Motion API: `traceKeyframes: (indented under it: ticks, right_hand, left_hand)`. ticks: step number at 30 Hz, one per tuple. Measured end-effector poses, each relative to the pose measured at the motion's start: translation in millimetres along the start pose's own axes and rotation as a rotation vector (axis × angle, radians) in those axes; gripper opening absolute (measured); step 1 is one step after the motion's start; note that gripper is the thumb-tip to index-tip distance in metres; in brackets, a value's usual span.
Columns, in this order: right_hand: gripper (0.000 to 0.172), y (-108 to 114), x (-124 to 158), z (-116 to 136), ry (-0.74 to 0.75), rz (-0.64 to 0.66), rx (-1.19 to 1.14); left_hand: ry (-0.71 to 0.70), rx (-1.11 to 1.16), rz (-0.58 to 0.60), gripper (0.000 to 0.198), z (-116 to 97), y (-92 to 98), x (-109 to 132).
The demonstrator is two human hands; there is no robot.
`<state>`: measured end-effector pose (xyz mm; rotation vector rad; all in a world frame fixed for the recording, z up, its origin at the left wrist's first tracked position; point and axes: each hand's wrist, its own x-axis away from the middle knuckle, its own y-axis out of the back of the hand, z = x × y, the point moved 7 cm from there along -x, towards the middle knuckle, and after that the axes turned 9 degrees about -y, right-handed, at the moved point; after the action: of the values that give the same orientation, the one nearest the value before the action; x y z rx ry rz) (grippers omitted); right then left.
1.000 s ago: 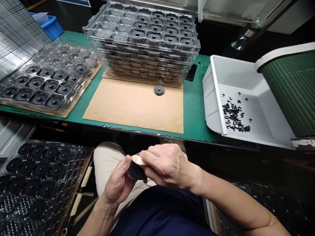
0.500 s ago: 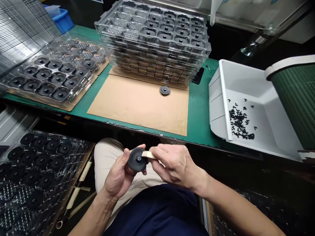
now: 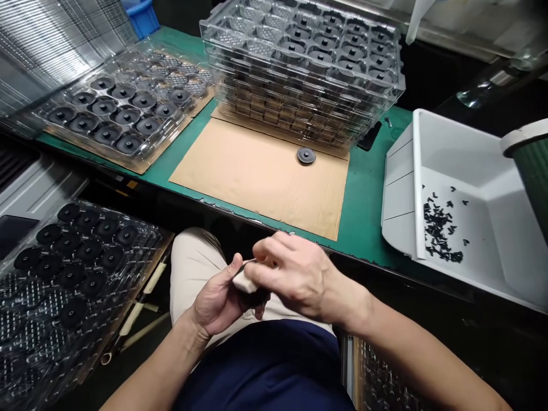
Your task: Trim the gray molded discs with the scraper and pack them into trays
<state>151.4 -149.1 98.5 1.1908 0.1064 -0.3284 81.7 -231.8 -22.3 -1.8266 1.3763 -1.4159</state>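
Over my lap, below the bench edge, my left hand (image 3: 218, 299) is closed around a black round disc part (image 3: 256, 297), mostly hidden by my fingers. My right hand (image 3: 295, 274) pinches a small cream-coloured tool (image 3: 242, 282) and presses it against the top of that disc. Both hands touch each other around the part. One loose black disc (image 3: 306, 155) lies on the brown cardboard sheet (image 3: 261, 177) on the bench, just in front of the tray stack.
A tall stack of clear blister trays (image 3: 303, 74) with black discs stands at the back. A flat tray of discs (image 3: 124, 111) lies left on the green bench (image 3: 363, 194). A white bin (image 3: 466, 211) holds small black pieces. More filled trays (image 3: 64, 274) sit low left.
The disc faced up with its hub showing half a second ago; now my right hand covers it and the cream tool lies across it. My view has shifted, moving the bench rightward in frame.
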Motion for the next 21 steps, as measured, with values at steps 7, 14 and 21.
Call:
traceKeyframes:
  ticks: [7,14,21]
  right_hand:
    - [0.023,0,-2,-9,-0.107,-0.068,0.002]
    - [0.025,-5,13,-17,-0.294,-0.167,0.010]
    - [0.024,-2,-2,-7,-0.056,-0.091,0.111]
  left_hand:
    - [-0.180,0.007,-0.085,0.042,-14,0.0,-1]
    - [-0.374,-0.089,-0.222,0.053,-30,5.4,3]
    - [-0.130,-0.016,-0.050,0.044,-6,-4.6,-8]
